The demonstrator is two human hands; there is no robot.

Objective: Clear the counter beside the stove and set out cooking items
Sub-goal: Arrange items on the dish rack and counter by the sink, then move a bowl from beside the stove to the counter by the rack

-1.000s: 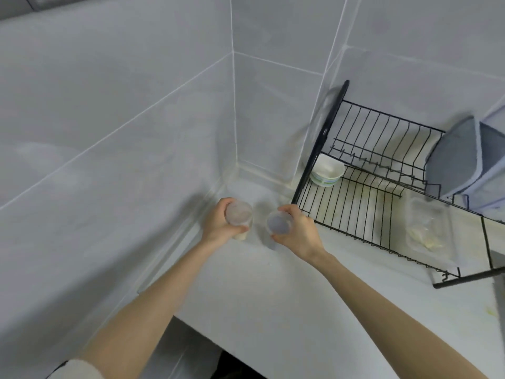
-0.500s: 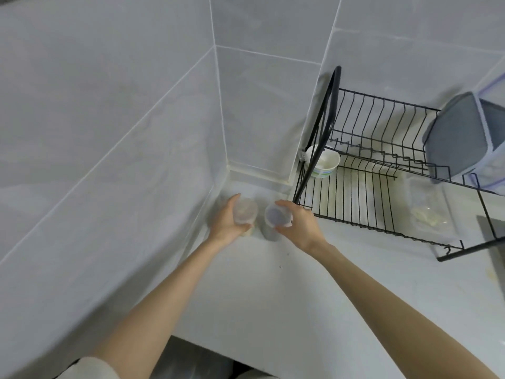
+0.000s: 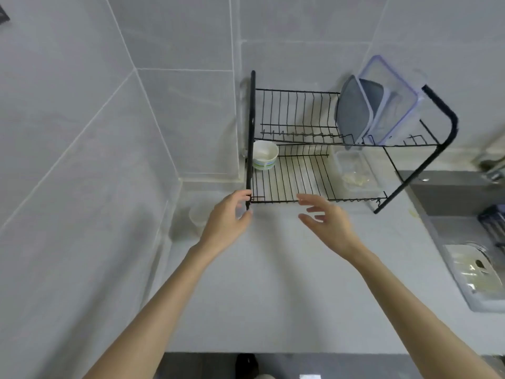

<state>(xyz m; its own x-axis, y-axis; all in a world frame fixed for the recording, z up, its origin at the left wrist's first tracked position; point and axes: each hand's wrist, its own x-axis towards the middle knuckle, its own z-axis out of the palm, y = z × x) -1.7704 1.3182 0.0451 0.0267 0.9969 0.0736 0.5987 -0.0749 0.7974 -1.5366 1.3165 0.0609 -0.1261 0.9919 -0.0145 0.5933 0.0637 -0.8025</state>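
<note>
A black two-tier wire dish rack [image 3: 289,199] stands on the white counter [image 3: 273,283] against the tiled wall. My left hand [image 3: 225,218] is at the foot of the rack's left front post, fingers and thumb either side of it and loosely apart, fingertips touching the post. My right hand [image 3: 326,222] hovers with spread fingers just in front of the lower shelf's front edge, holding nothing. A small clear lidded container [image 3: 198,216] stands in the counter corner left of my left hand; whether a second one stands behind the hand is hidden.
In the rack, a white bowl [image 3: 264,158] and a clear food box [image 3: 355,173] sit on the lower tier; two lidded plastic boxes [image 3: 374,108] lean on the upper tier. A sink [image 3: 464,214] with a tray lies to the right. Tiled walls close the left and back.
Both hands let go of the two small containers in the corner and moved right to the dish rack. The view swung right, bringing the whole rack and sink into sight.
</note>
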